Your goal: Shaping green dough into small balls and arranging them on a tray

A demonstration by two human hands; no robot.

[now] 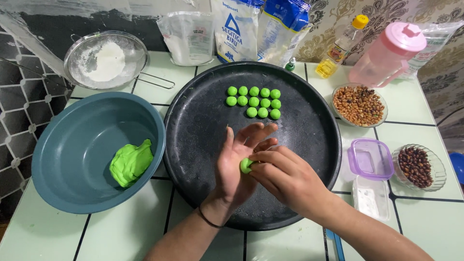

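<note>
- Eleven small green dough balls (254, 102) are set in close rows at the far part of the round black tray (203, 145), and one more small piece of green dough (246, 165) is being shaped over the tray's near half.
- The left hand (238, 164) is held palm up with its fingers spread wide, and the piece is cradled in the palm.
- The right hand (282, 176) is laid over the piece from the side, with its fingers curled narrowly on the dough.
- As a judgement, an even ball is best got when light, circling pressure is kept between palm and fingers, so that no seams or flats are left.
- The size is best matched against the finished balls.
- The rest of the green dough (130, 162) is lying in the blue-grey bowl (63, 145) at the left, touching the tray's rim.
- A dish of light peanuts (358, 105) and a dish of dark ones (415, 166) are standing to the right, well apart from the hands.
</note>
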